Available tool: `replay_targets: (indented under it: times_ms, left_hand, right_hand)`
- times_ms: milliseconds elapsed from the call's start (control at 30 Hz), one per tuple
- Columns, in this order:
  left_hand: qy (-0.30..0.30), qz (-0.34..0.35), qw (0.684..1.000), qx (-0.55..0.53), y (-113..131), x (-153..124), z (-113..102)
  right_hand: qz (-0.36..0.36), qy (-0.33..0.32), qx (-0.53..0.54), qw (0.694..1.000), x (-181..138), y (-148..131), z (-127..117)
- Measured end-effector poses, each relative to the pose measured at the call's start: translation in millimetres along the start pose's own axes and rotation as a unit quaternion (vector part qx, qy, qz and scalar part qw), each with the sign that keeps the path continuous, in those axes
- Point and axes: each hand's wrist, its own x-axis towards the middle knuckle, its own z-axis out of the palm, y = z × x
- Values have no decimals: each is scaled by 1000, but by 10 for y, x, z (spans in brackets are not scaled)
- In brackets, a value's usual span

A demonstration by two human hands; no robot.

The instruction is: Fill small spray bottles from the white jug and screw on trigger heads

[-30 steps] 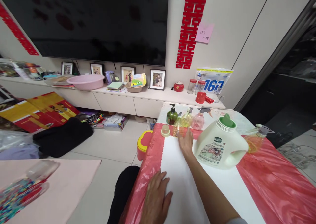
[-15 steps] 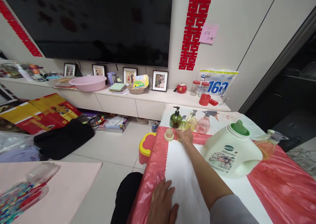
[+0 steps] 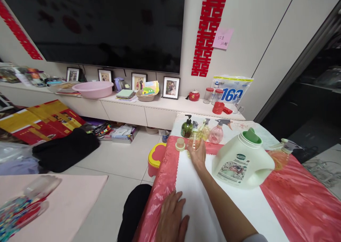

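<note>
Clear spray bottle [image 3: 194, 143] is upright at the far end of the white sheet [image 3: 189, 178] on the red-covered worktop [image 3: 298, 195], with the right hand [image 3: 198, 156] curled round its lower body, thumb and fingers on opposite sides; firmness of hold cannot be confirmed, the far fingertips being hidden. Left hand [image 3: 172, 213] lies flat, fingers parted, across the sheet's edge, where a drag could ruck it. Principal hazards: a sideways swing could topple the yellow spray bottle [image 3: 204, 132] or cap [image 3: 180, 145], and a wide elbow could knock the spouted jug [image 3: 241, 165].
</note>
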Motion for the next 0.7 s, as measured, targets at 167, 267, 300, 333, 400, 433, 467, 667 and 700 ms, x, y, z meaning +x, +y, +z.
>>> replay_targets:
  times_ms: [167,267,300,333,400,433,467,667,700]
  left_hand:
    - [5,-25,1000,-17,49,17,-36]
    - [-15,-44,998,-31,88,23,-68]
    - [-24,-50,998,-35,99,24,-76]
    - [-32,-55,997,-38,108,25,-84]
    - [-43,-64,996,-44,122,30,-97]
    - [-45,-67,996,-48,126,35,-102]
    - [-46,-68,995,-51,130,40,-108]
    - [-45,-71,995,-59,137,64,-132]
    - [-46,-72,995,-59,137,64,-132]
  right_hand:
    - [-38,-35,98,994,-189,100,-140]
    - [-55,-56,125,989,-273,185,-299]
    - [-60,-59,124,989,-297,221,-353]
    - [-64,-61,119,989,-319,261,-402]
    - [-71,-64,103,990,-358,350,-476]
    - [-73,-65,95,991,-374,395,-498]
    - [-73,-66,89,991,-387,438,-512]
    - [-78,-84,82,990,-418,552,-521]
    - [-80,-87,83,990,-420,545,-529]
